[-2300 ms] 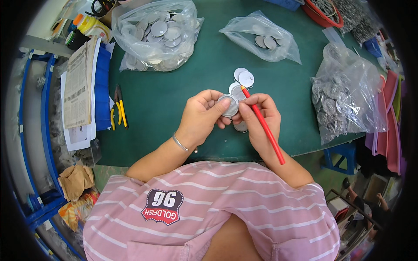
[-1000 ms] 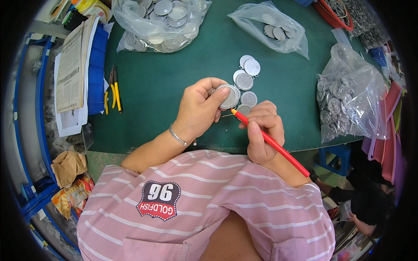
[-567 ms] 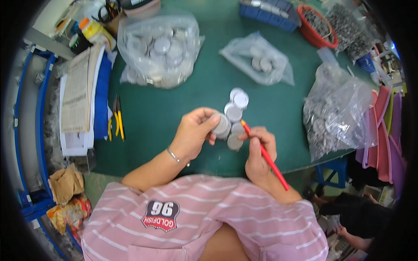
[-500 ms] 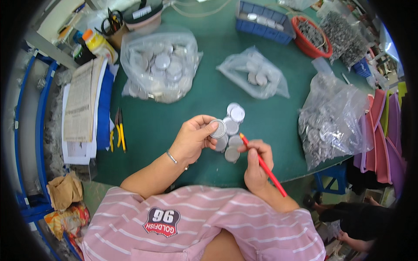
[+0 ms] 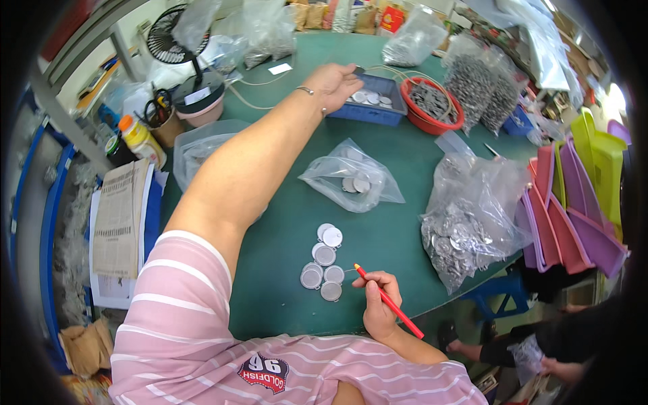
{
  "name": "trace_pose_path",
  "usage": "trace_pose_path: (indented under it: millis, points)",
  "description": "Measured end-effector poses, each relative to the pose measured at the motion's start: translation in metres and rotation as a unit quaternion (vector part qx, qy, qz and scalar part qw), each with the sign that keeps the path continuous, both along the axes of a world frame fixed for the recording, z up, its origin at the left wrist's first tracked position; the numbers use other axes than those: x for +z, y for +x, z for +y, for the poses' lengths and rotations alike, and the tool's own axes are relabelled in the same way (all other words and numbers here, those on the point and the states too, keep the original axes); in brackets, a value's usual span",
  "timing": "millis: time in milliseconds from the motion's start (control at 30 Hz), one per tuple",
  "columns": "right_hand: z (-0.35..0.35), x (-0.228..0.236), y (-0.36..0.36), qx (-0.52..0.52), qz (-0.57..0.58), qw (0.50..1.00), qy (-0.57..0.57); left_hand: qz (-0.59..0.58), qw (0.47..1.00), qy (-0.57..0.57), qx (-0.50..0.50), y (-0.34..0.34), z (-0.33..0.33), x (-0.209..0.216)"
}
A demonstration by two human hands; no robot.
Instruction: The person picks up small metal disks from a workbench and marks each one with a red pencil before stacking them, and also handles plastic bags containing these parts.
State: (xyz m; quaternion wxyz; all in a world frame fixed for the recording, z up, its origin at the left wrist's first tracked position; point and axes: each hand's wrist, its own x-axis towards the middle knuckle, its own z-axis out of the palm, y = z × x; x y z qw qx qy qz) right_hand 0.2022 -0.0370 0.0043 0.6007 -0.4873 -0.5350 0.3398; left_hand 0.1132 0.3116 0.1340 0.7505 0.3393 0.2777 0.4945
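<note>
My left hand (image 5: 334, 88) reaches far across the table to the left end of a blue plastic bin (image 5: 364, 116), its fingers closed around the rim. Flat round silver discs (image 5: 373, 97) lie inside the bin. Low in front of me, my right hand (image 5: 379, 297) grips a red pen-like tool (image 5: 398, 313) with a yellowish end and a thin needle-like tip pointing left. Beside that tip, several silver discs (image 5: 325, 255) with small tabs lie overlapping in a short column. An open clear plastic bag (image 5: 324, 177) with more discs sits between the column and the bin.
Right of the bin stands a red basket (image 5: 439, 123) of small grey parts. A clear bag of metal pieces (image 5: 466, 236) lies at the right. My left arm partly covers another bag (image 5: 192, 152). A fan (image 5: 177, 34) and a yellow bottle (image 5: 142, 143) stand far left.
My left hand has let go of its disc and moved away from the column to the far bin. My view has tilted up. The red tool stays in my right hand.
</note>
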Motion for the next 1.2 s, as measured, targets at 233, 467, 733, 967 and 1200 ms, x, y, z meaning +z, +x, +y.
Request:
trace_pose_path:
  millis: [233,467,733,967,1200]
  points:
    - [0.012,-0.011,0.024,-0.056,0.031,0.997,-0.035,0.246,0.963,0.106,-0.021,0.032,-0.081,-0.046]
    - [0.034,0.010,0.035,-0.095,0.054,0.992,0.061,0.138,0.902,0.405,0.053,0.030,-0.215,-0.011]
    - [-0.041,0.107,0.122,-0.290,-0.438,0.813,0.252,0.113,0.867,0.483,0.037,-0.004,-0.275,-0.032]
    - [-0.098,0.163,0.137,-0.135,-0.665,0.734,-0.028,0.128,0.914,0.385,-0.018,-0.001,-0.284,-0.042]
    - [-0.050,0.129,0.142,-0.115,-0.623,0.765,0.114,0.121,0.931,0.343,-0.036,-0.011,-0.287,-0.041]
